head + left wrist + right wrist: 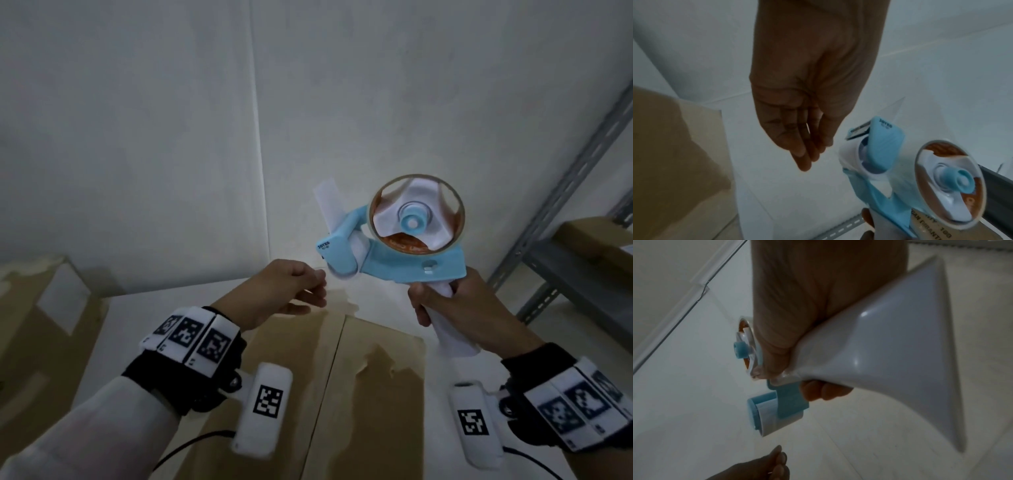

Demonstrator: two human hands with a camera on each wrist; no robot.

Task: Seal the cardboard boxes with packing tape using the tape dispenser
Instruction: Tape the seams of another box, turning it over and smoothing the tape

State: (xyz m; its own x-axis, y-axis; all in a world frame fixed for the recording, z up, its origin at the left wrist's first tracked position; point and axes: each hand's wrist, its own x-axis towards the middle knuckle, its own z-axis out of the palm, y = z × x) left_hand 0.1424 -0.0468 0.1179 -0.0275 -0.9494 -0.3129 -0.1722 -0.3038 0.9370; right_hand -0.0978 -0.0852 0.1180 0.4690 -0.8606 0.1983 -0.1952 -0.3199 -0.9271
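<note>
A: Right hand point(455, 305): fingers curled round the white handle of the tape dispenser point(394, 240), a firm clamp. Left hand point(291, 291): fingers loosely bent, close together, holding nothing I can make out.

B: Any tape between those left fingertips?

A: Cannot tell. In the left wrist view a clear strip of tape point(894, 107) seems to run up past the blade, beyond the fingertips, not between them. The dispenser's nose sits just beside the left fingertips, not touching.

B: Orientation?

A: Held in the air above the cardboard box point(291, 377). The long axis runs from the right fist up and across toward the left hand, tilted. The nose with the roller points at the left fingers; the roll point(416, 216) stands above the right knuckles, its face toward the person. The box's centre seam lies below, between the two wrists.

B: Risks?

A: My judgement: the loose end could curl back and stick to the blade or to itself if the left hand catches it badly. The blade is near those fingertips, so a careless reach could nick them. Laid down tilted like this, the tape might stray off the seam or wrinkle.

B: Surroundings?

A: Another box point(44, 329) out beyond the left hand; a metal shelf point(565, 205) out beyond the right.
</note>
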